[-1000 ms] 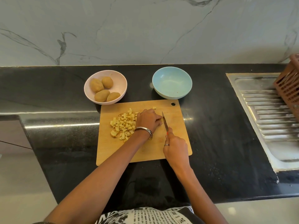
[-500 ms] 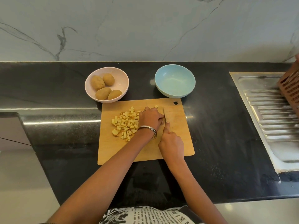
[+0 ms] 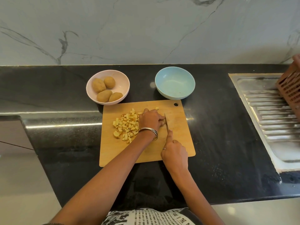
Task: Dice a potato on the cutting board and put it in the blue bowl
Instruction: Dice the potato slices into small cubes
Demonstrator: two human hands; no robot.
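A wooden cutting board (image 3: 178, 140) lies on the black counter. A pile of yellow potato cubes (image 3: 125, 125) sits on its left half, with one stray cube (image 3: 156, 108) near the far edge. My left hand (image 3: 150, 120) presses down on a potato piece that its fingers hide. My right hand (image 3: 174, 151) grips a knife (image 3: 166, 123), whose blade stands right beside the left fingertips. The blue bowl (image 3: 175, 84) behind the board holds nothing.
A pink bowl (image 3: 123, 80) with several whole potatoes (image 3: 103, 89) stands behind the board's left corner. A steel sink drainboard (image 3: 267, 114) and a brown slotted basket (image 3: 290, 88) are at the right. The marble wall rises behind the counter.
The knife went forward along the left fingertips half a second ago and has now drawn back toward me. My left hand stayed on the hidden piece.
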